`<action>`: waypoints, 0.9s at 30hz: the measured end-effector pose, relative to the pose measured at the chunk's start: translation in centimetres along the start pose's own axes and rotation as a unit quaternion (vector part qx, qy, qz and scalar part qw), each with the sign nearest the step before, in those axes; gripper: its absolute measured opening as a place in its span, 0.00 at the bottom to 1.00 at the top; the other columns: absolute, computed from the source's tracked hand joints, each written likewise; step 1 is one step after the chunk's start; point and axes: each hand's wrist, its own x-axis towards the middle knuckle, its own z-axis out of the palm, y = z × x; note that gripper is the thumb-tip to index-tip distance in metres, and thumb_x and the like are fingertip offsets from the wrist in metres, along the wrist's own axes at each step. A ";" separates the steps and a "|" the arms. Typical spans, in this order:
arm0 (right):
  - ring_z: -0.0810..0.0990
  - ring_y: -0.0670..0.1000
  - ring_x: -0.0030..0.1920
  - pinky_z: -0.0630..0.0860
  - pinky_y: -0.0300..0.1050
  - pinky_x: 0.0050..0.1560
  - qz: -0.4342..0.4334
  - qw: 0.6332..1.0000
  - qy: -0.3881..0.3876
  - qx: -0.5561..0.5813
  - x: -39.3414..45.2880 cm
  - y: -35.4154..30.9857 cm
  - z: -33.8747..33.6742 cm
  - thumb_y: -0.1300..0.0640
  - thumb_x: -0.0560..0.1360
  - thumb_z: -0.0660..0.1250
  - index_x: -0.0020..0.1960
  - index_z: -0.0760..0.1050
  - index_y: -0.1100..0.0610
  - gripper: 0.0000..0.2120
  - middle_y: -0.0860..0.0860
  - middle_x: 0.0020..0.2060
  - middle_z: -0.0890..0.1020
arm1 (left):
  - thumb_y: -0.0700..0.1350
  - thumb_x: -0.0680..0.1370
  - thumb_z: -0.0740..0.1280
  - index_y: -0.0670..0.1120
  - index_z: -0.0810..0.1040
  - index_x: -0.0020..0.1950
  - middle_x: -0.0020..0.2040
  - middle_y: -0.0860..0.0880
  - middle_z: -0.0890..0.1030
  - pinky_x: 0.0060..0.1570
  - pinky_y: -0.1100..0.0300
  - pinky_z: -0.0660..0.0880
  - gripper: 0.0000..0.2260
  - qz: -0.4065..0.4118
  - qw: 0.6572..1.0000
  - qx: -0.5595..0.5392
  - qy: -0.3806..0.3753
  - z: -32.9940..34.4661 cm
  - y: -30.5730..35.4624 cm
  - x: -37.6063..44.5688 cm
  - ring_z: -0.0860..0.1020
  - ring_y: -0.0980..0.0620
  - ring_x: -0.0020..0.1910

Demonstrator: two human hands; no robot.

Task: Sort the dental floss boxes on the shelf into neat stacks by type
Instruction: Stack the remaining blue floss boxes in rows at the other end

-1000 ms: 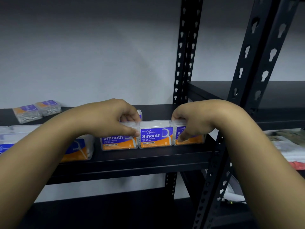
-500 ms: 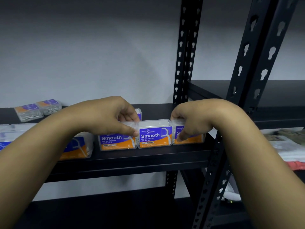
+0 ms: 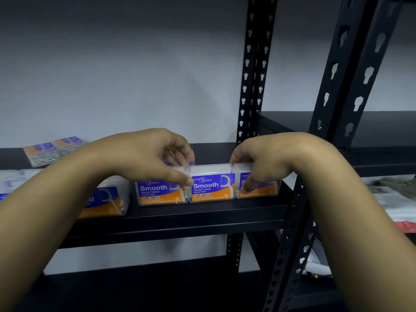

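Note:
Three clear floss boxes with purple and orange "Smooth" labels stand side by side at the front of the black shelf (image 3: 202,212). My left hand (image 3: 153,154) grips the left box (image 3: 159,193), thumb on its front, fingers over its top. The middle box (image 3: 212,186) stands untouched between my hands. My right hand (image 3: 258,158) grips the right box (image 3: 261,190), thumb on its label, fingers curled over the top. Another purple box behind the left one is mostly hidden by my fingers.
A larger blue and orange box (image 3: 105,201) stands left of the row, with pale boxes (image 3: 11,181) beyond it. Two small flat packs (image 3: 51,149) lie at the shelf's back left. A black slotted upright (image 3: 299,199) stands right of the row; a second shelf (image 3: 371,131) extends right.
Both hands stay on the outer boxes. The row has hardly shifted; my left fingers have lifted slightly over the back of the left box.

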 end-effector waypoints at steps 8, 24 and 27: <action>0.81 0.47 0.57 0.78 0.50 0.63 -0.048 0.988 0.102 0.102 -0.1 -0.7 -3.2 0.40 0.71 0.77 0.70 0.74 0.43 0.30 0.40 0.56 0.82 | 0.55 0.71 0.77 0.54 0.83 0.54 0.50 0.57 0.85 0.56 0.49 0.80 0.14 -0.012 0.996 0.060 0.066 -4.6 -0.7 2.4 0.84 0.53 0.50; 0.85 0.51 0.51 0.83 0.54 0.57 -0.084 0.994 0.049 0.058 8.4 -5.9 -4.7 0.45 0.74 0.76 0.68 0.74 0.49 0.26 0.50 0.58 0.84 | 0.51 0.72 0.77 0.52 0.79 0.62 0.54 0.53 0.86 0.58 0.52 0.80 0.20 -0.093 0.985 0.088 -0.112 -4.6 -4.0 5.5 0.83 0.52 0.53; 0.85 0.53 0.53 0.83 0.55 0.56 -0.067 0.996 0.046 0.041 10.2 -6.8 -6.0 0.46 0.75 0.75 0.70 0.74 0.52 0.26 0.51 0.58 0.82 | 0.54 0.73 0.76 0.52 0.78 0.65 0.58 0.52 0.83 0.60 0.49 0.80 0.22 -0.119 0.986 0.077 -0.090 -6.6 -4.5 4.8 0.81 0.51 0.57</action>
